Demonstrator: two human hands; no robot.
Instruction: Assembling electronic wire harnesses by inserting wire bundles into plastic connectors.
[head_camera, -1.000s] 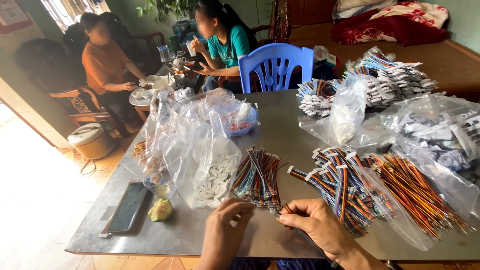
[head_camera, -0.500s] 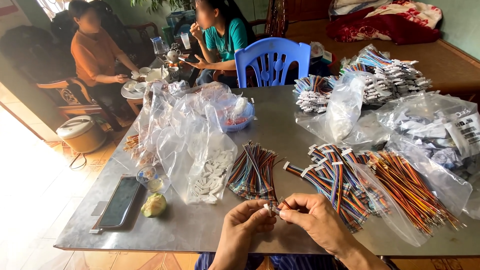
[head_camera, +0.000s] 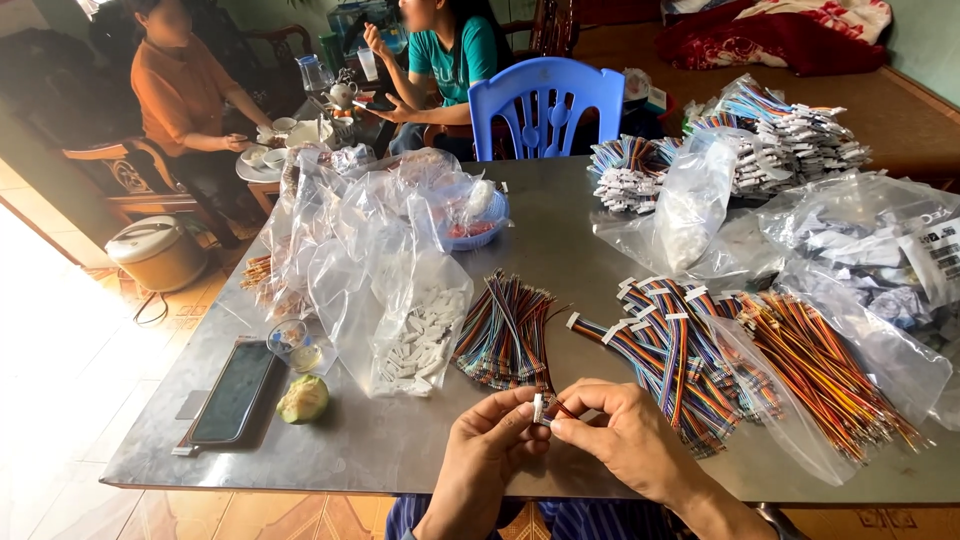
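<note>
A grey metal table (head_camera: 560, 230) fills the room's middle, crowded with clear bags and bundles of coloured wire, and two people sit at a smaller table beyond the blue plastic chair (head_camera: 545, 105).

At the near edge both hands meet just above the tabletop. The left hand (head_camera: 485, 455) comes up from below with its wrist bent inward, thumb and forefinger pinched tight on a small white connector (head_camera: 538, 408). The right hand (head_camera: 625, 440) reaches in from the other side, knuckles up, fingers curled, its thumb and forefinger closed on the thin wires that run off the same connector. The fingertips of the two hands almost touch.

Straight ahead of the hands lies a loose fan of striped ribbon wires (head_camera: 505, 330). Beyond the right hand sits a heap of finished wire bundles (head_camera: 680, 350), half in a clear bag. Out past the left hand are a bag of white connectors (head_camera: 420, 340), a green fruit (head_camera: 302, 398) and a dark phone (head_camera: 232, 393).
</note>
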